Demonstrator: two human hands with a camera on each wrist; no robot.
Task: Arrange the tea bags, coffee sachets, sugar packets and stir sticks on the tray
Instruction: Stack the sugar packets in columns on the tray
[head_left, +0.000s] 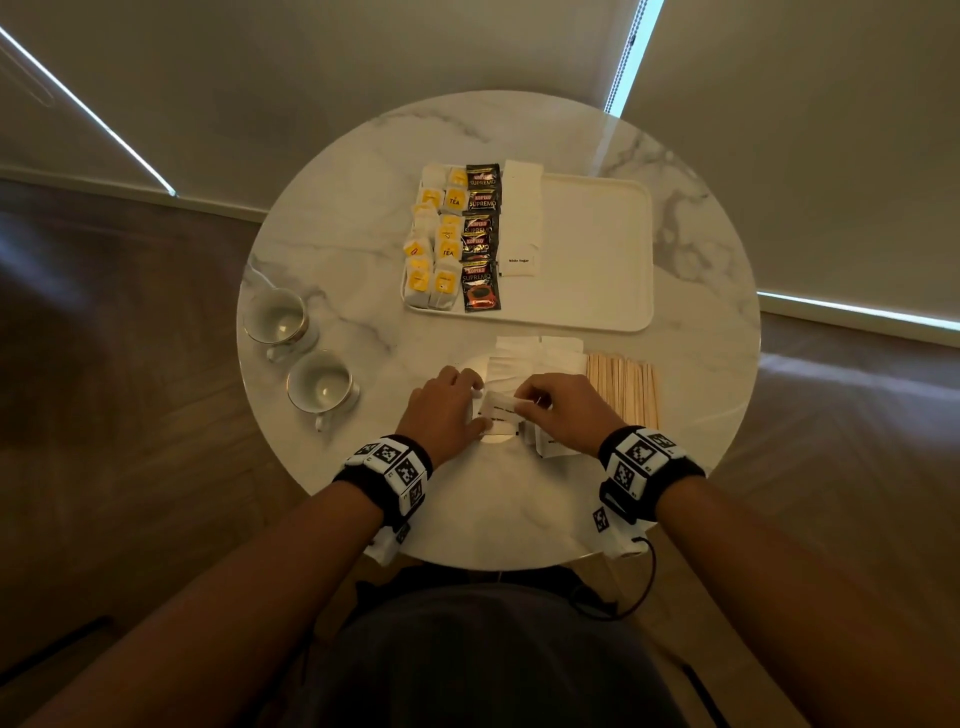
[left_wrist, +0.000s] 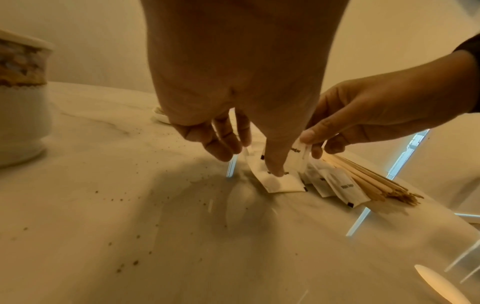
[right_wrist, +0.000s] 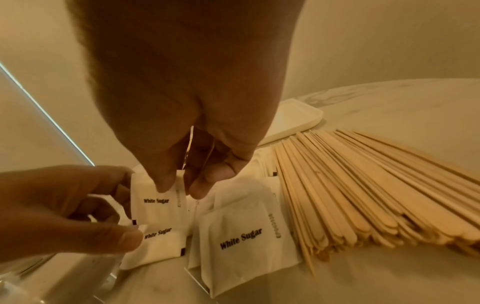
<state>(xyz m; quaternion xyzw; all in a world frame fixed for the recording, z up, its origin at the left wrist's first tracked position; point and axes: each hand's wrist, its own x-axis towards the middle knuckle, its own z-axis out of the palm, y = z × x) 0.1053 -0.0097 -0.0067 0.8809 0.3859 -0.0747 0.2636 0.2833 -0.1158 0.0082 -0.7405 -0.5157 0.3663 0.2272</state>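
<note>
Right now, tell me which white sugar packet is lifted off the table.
The white sugar packet pinched upright by the right hand; the other packets lie flat beside the stir sticks.

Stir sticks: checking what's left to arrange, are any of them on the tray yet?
No: in the head view the stir sticks all lie on the table, outside the tray.

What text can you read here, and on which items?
"White Sugar": sugar packet pinched by the right hand, loose packets, tray packet.
"KOPIKO SUPREMO": black coffee sachets.
"TEA": yellow tea bag tags.
Packets' vertical side print: too blurred.
</note>
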